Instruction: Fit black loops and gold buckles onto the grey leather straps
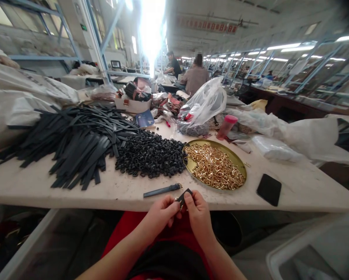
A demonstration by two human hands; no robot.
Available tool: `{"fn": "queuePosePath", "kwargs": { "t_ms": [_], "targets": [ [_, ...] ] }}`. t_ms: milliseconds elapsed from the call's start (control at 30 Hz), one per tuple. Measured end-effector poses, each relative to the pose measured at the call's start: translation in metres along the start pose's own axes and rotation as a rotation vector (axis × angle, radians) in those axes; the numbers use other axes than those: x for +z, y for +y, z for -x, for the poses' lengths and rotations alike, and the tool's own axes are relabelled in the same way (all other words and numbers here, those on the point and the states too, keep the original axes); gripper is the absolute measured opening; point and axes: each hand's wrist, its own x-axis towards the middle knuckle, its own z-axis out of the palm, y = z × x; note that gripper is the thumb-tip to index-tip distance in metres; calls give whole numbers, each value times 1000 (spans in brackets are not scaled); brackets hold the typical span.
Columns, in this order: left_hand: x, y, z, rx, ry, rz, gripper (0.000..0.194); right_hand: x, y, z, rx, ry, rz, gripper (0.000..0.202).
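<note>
Between my two hands, at the table's front edge, is a short black strap (pixel 186 194) with a gold buckle (pixel 178 200) at its left end. The fingers of my left hand (pixel 166 208) pinch the buckle end. My right hand (pixel 196 204) grips the strap with the thumb on top. Just beyond them lies a finished-looking black strap with a gold buckle (pixel 162 190). Behind it are a heap of small black loops (pixel 151 153) and a round gold tray (pixel 240 165) of gold buckle parts (pixel 216 167).
Long black strips (pixel 83 144) are piled at the left. A black phone (pixel 269 189) lies at the right. Farther back stand a red-lidded jar (pixel 227 127), a clear plastic bag (pixel 205 103) and a white box (pixel 133 105). Other people (pixel 196 77) sit beyond the table.
</note>
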Motion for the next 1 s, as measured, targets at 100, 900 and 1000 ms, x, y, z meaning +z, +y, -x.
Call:
{"fn": "queuePosePath", "kwargs": {
  "t_ms": [100,900,1000],
  "targets": [
    [-5,1,-9,-53,5,-7,30,3,6,-10,60,-40,-1,29],
    [-46,-15,-70,-33,-60,-292,27,-22,19,-118,-20,-326,298,42],
    [-50,-13,-73,-51,13,-319,33,-30,20,-172,-131,-129,695,19]
  ]
}}
